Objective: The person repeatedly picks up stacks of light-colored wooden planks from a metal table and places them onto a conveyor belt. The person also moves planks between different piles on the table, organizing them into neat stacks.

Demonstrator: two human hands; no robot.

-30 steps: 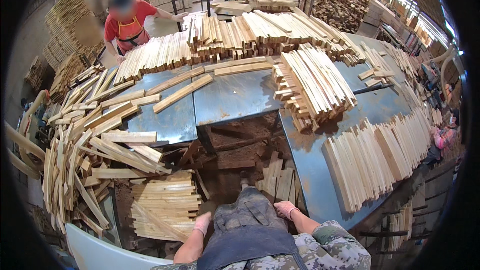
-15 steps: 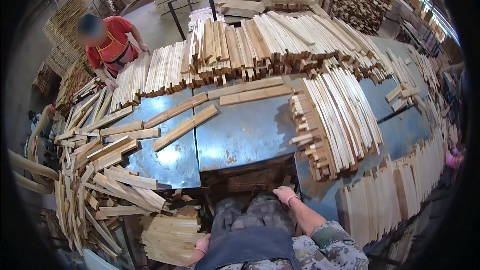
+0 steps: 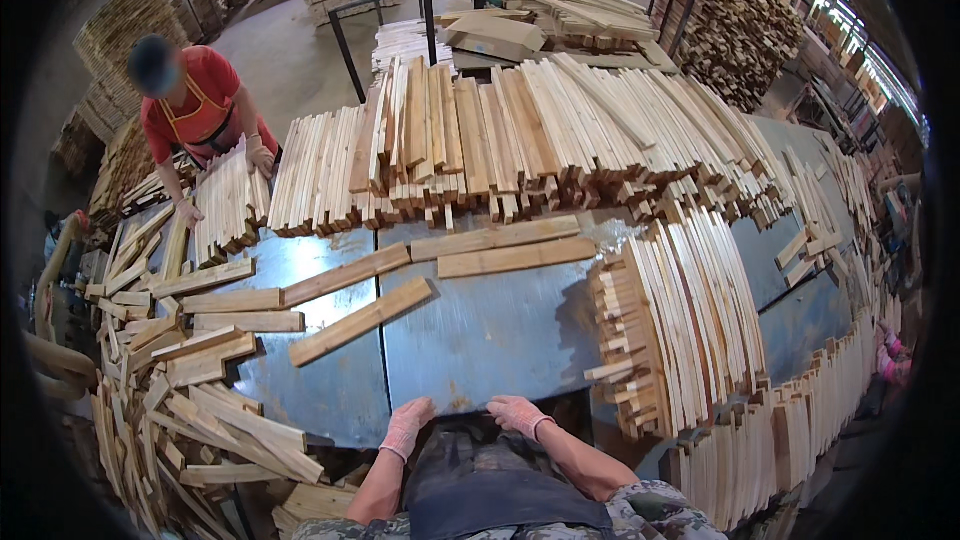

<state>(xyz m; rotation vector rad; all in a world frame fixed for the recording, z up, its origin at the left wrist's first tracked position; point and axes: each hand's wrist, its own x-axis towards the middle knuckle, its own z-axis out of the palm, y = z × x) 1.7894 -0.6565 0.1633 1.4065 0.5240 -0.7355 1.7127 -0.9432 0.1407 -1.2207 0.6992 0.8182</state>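
Both my hands are at the near edge of a blue-grey metal table, in pale pink gloves. My left hand has its fingers curled at the edge, just left of my dark apron. At the same edge, a little to the right, my right hand is bent in the same way. Neither hand has a board in it; the fingertips are partly hidden. Beyond them, a loose wooden board lies slantwise on the metal, and another board lies farther back.
A long row of wooden strips spans the table's far side. To my right stands a stack of strips, with another row nearer. Jumbled offcuts heap at left. A co-worker in red handles strips at far left.
My left hand has come up from beside the apron to the table edge. My right hand has shifted left along that edge. The co-worker has moved a bundle of strips away from the row.
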